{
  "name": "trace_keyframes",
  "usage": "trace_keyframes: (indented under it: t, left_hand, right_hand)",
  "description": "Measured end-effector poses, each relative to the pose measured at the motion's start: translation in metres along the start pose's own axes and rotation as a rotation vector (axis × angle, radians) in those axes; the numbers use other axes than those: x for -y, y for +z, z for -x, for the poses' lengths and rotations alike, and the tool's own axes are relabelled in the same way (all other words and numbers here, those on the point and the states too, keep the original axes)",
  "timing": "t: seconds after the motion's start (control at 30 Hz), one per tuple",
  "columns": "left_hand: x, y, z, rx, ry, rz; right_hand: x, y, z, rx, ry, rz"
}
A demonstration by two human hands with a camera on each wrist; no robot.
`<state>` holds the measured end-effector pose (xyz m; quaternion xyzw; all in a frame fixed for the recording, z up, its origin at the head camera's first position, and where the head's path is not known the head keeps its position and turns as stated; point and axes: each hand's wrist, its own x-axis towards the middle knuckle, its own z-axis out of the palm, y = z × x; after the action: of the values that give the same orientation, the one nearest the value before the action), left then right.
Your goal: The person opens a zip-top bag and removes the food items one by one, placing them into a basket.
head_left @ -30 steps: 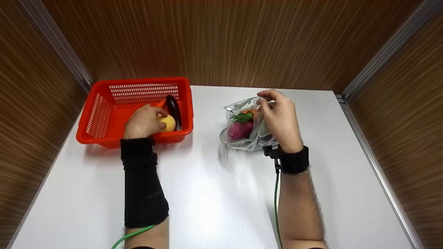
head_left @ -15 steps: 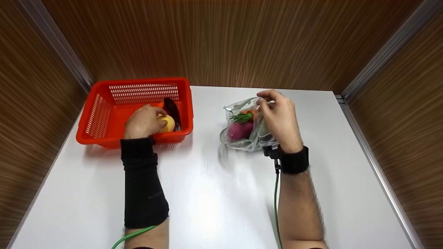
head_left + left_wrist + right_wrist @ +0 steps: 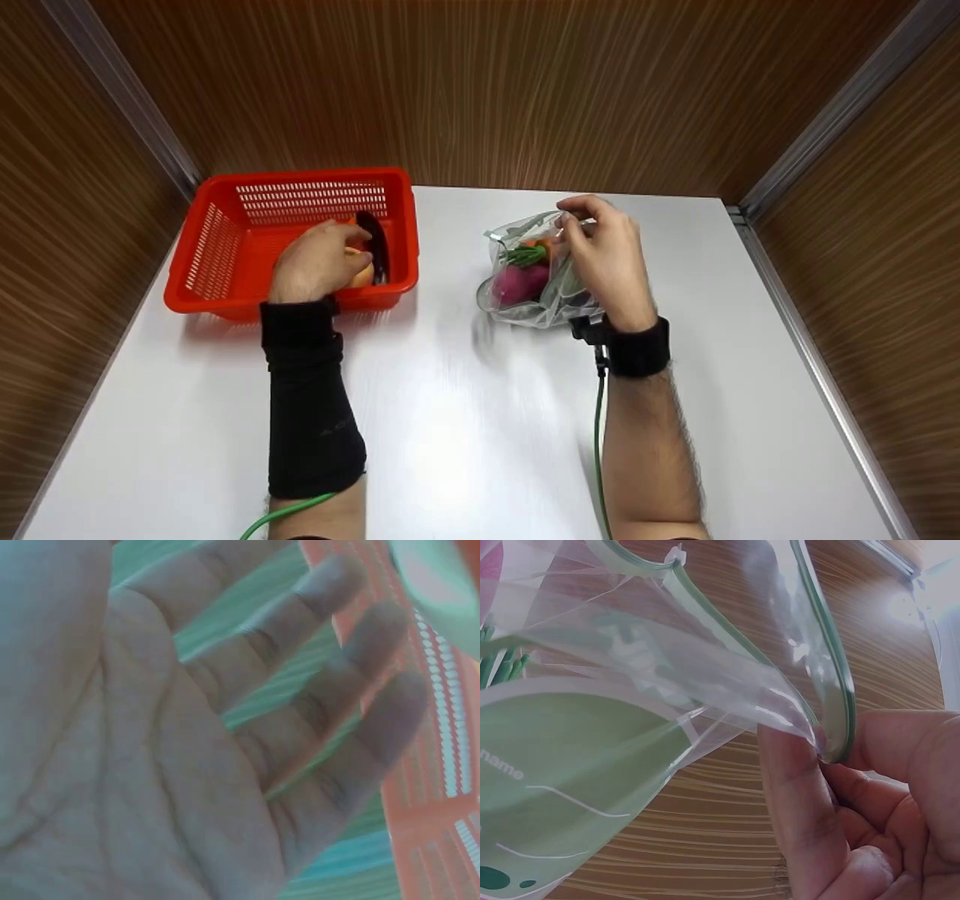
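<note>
My left hand [image 3: 311, 262] is inside the red plastic basket [image 3: 196, 244], over a round yellow fruit [image 3: 363, 279]. In the left wrist view its fingers [image 3: 322, 716] are spread and the palm holds nothing. A dark eggplant [image 3: 379, 251] lies along the basket's right side, with an orange vegetable, mostly hidden, beside it. My right hand [image 3: 611, 262] pinches the green zip edge of a clear zip bag [image 3: 577, 757] between thumb and forefinger, the bag's mouth parted. Inside the bag are a purple vegetable [image 3: 517, 283] and an orange one with green tops [image 3: 527, 256].
Basket and bag stand on a white table [image 3: 450, 420], the basket at the back left. Wood-patterned panels [image 3: 480, 90] close off the back and both sides. A green cable [image 3: 598, 435] runs along each forearm.
My left fingers have loosened from the yellow fruit and lifted slightly. The eggplant has shifted a little in the basket. My right hand and the bag have stayed in place.
</note>
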<state>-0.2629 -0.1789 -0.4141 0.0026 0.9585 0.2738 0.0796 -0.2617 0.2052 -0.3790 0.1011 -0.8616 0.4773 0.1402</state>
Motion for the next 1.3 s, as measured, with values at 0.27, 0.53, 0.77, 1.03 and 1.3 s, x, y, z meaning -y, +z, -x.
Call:
trace_keyframes:
  t: [0.27, 0.53, 0.77, 1.03, 1.3]
  left_hand:
    - [-0.029, 0.005, 0.004, -0.075, 0.235, -0.043]
    - [-0.058, 0.015, 0.009, -0.157, 0.468, -0.096]
    - [-0.075, 0.024, 0.013, -0.225, 0.599, -0.111]
    - [-0.091, 0.037, 0.010, -0.230, 0.704, -0.133]
    - [-0.106, 0.049, 0.010, -0.193, 0.751, -0.154]
  right_hand:
    - [0.000, -0.001, 0.000, -0.008, 0.008, -0.007]
    - [0.000, -0.001, 0.000, -0.022, 0.002, -0.002]
    - [0.000, 0.000, 0.001, -0.021, -0.017, -0.010]
    - [-0.001, 0.000, 0.000, -0.024, -0.017, -0.008]
    - [0.000, 0.000, 0.000, -0.021, -0.013, -0.006]
